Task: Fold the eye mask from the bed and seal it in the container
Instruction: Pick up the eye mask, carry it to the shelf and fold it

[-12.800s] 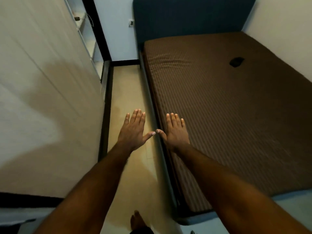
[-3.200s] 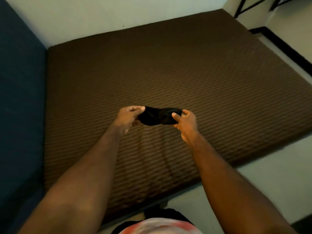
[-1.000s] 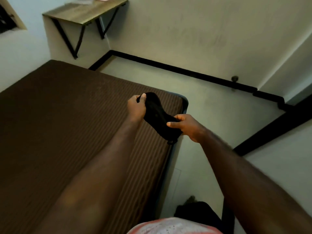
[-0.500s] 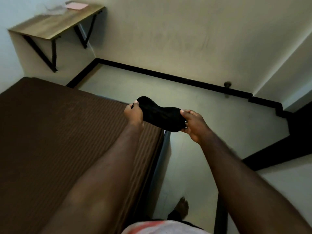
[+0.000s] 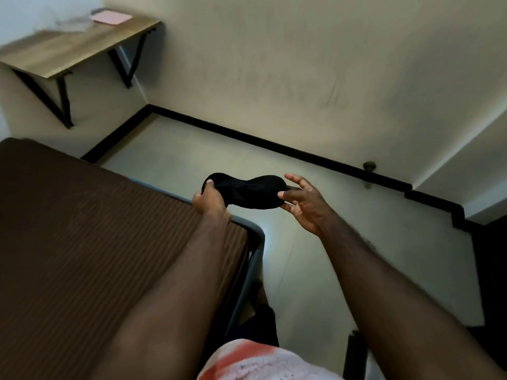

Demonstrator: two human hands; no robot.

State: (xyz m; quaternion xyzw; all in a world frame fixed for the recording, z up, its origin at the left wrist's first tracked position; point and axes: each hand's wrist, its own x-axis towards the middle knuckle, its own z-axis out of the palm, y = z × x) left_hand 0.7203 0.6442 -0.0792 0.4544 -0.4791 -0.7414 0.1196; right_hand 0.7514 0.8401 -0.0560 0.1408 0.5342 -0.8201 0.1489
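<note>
A black eye mask [image 5: 251, 192] is stretched out flat in the air above the corner of the bed. My left hand [image 5: 210, 200] grips its left end with curled fingers. My right hand [image 5: 303, 202] pinches the right end between thumb and lower fingers, while its other fingers are spread. The bed [image 5: 82, 242] with its brown ribbed cover fills the lower left. On the wall shelf lies a clear container [image 5: 72, 21] with a pink lid [image 5: 111, 17] beside it, both blurred.
A wooden wall shelf [image 5: 68, 48] on black brackets hangs at the upper left. Pale floor [image 5: 192, 160] runs between the bed and the wall, edged by a black skirting. A door stop [image 5: 369, 167] sticks out of the wall at the right.
My view has swung further toward the shelf corner. The mask stays held between both hands, and my right hand's upper fingers have spread away from it.
</note>
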